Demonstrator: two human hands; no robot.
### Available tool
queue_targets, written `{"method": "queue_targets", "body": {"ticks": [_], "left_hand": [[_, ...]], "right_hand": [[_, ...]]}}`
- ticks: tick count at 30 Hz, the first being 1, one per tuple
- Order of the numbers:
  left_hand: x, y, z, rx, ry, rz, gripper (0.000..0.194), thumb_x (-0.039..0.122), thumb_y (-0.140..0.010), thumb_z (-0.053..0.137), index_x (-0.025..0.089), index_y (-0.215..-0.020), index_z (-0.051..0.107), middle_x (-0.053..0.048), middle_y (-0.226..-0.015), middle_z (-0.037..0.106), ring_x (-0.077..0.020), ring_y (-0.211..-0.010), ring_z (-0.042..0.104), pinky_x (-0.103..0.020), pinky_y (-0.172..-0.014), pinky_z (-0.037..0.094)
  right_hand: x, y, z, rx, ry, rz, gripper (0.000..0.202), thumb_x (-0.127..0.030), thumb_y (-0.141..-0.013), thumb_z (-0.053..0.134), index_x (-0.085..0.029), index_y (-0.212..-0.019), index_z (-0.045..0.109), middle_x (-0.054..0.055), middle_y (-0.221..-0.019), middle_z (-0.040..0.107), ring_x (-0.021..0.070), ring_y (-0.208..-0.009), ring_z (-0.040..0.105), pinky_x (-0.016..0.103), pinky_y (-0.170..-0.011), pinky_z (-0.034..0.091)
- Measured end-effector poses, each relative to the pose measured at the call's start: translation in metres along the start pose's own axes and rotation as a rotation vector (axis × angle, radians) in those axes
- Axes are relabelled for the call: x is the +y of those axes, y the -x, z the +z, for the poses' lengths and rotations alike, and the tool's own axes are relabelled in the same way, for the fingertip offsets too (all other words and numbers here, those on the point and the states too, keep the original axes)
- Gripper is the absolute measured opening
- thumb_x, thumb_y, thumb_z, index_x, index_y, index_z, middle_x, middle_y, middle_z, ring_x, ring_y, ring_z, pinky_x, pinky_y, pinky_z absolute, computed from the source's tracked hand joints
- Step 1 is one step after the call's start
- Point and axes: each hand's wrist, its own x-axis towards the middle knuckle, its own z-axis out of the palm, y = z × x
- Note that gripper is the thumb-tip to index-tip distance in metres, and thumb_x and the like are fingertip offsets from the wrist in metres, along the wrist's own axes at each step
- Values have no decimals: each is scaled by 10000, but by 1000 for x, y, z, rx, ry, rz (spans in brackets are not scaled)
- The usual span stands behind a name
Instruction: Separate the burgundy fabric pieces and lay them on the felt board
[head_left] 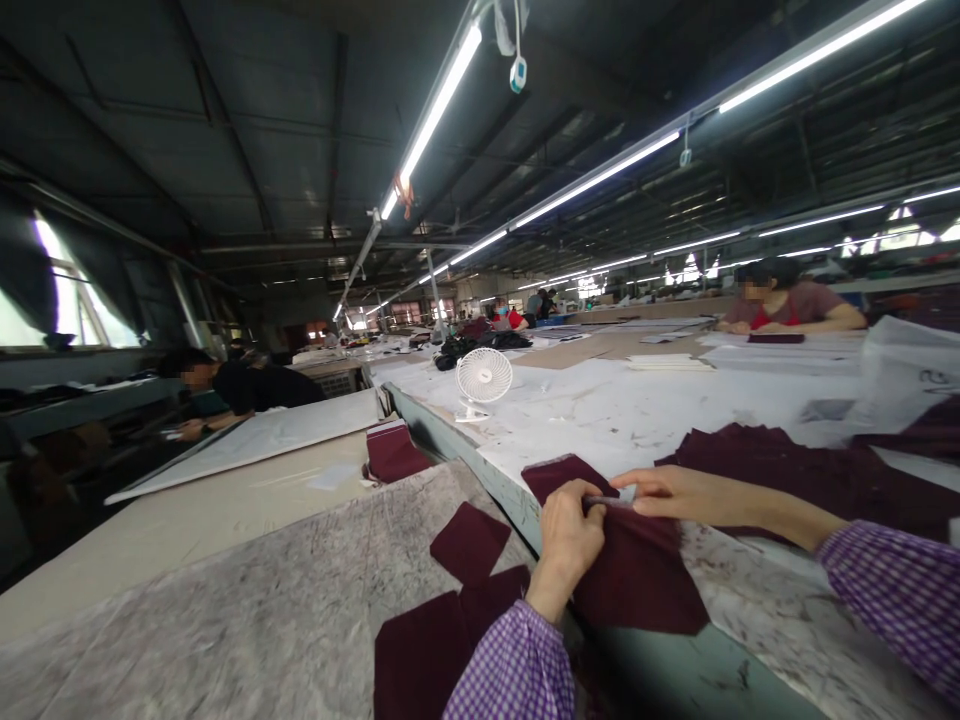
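Maroon cloth panel (645, 575) hangs partly over near edge of white table (540, 430); L hand (566, 535) & R hand (660, 492) seem to pinch opp. ends of 1 small pale strip (618, 497) above it. Step (judged): positioning strip; next move prob. calls for 2 steady ends. Cloth matte, dark, angled corners, far end flat, short of white fan (484, 376).

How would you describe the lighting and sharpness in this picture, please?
In the head view, tube lights glare beneath a dark ceiling; left-side windows look washed out; there too, the left hand and right hand appear fairly clear.
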Motion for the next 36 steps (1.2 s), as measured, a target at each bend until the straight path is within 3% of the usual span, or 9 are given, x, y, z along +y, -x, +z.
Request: {"method": "queue_targets", "body": {"ticks": [3, 7, 13, 16, 19, 22, 25, 29, 36], "left_hand": [[-2, -2, -1, 36, 33, -26, 190, 135, -759, 537, 209, -861, 678, -32, -898, 698, -198, -868, 615, -317, -839, 454], [-4, -4, 1, 59, 62, -25, 205, 127, -749, 539, 212, -867, 683, -30, -898, 703, -190, -852, 615, -302, -816, 454], [-11, -5, -8, 6, 89, -73, 129, 203, -771, 573, 205, -809, 696, -25, -795, 695, -182, -734, 594, -292, -733, 442], [-17, -7, -14, 103, 35, -70, 130, 173, -771, 573, 200, -783, 699, -44, -792, 678, -201, -766, 583, -317, -788, 429], [-15, -13, -12, 144, 17, 25, 147, 160, -781, 568, 202, -785, 709, -68, -837, 671, -227, -851, 573, -340, -866, 414], [-5, -22, 1, 18, -22, 122, 162, 196, -805, 563, 205, -799, 725, -81, -863, 674, -246, -902, 569, -354, -898, 410], [6, -28, 16, -96, -88, 131, 131, 248, -780, 624, 213, -832, 739, -77, -858, 677, -253, -890, 575, -358, -881, 427], [11, -31, 30, -144, -143, 113, 147, 197, -727, 685, 250, -850, 745, -40, -828, 671, -223, -858, 581, -327, -868, 436], [8, -24, 36, -132, -84, 256, 195, 118, -766, 617, 266, -760, 743, -49, -765, 576, -218, -871, 524, -296, -880, 410]], "right_hand": [[0, 4, -4, -28, -151, 72, 596, -468, -869, 462, -103, -1340, 474, 52, -749, 570, 175, -650, 546, 301, -612, 451], [1, 4, -1, -37, -320, 46, 659, -337, -740, 620, -137, -1346, 451, -28, -704, 459, 138, -623, 511, 268, -590, 440], [6, 3, -3, -18, -298, 62, 593, -286, -674, 636, -145, -1240, 530, -53, -707, 374, 112, -581, 467, 264, -544, 434], [13, 5, -7, -14, -278, 56, 578, -261, -675, 618, -139, -1232, 528, -54, -731, 352, 103, -579, 468, 263, -553, 445], [20, 6, -8, -29, -212, 45, 586, -226, -691, 593, -128, -1262, 506, -48, -744, 403, 105, -582, 500, 259, -560, 448], [19, 6, -7, -46, -170, 53, 633, -196, -691, 578, -78, -1302, 466, -50, -723, 435, 112, -568, 517, 261, -553, 449], [13, 7, -9, -67, -167, 51, 627, -188, -688, 570, -59, -1293, 472, -49, -695, 460, 118, -561, 524, 258, -546, 451], [12, 11, -16, -85, -42, 58, 555, -206, -693, 582, -84, -1233, 535, -29, -642, 544, 142, -573, 560, 247, -539, 440], [21, 15, -24, 109, 336, 7, 280, -204, -779, 475, -119, -922, 701, 59, -723, 683, 163, -631, 602, 248, -598, 447]]}}
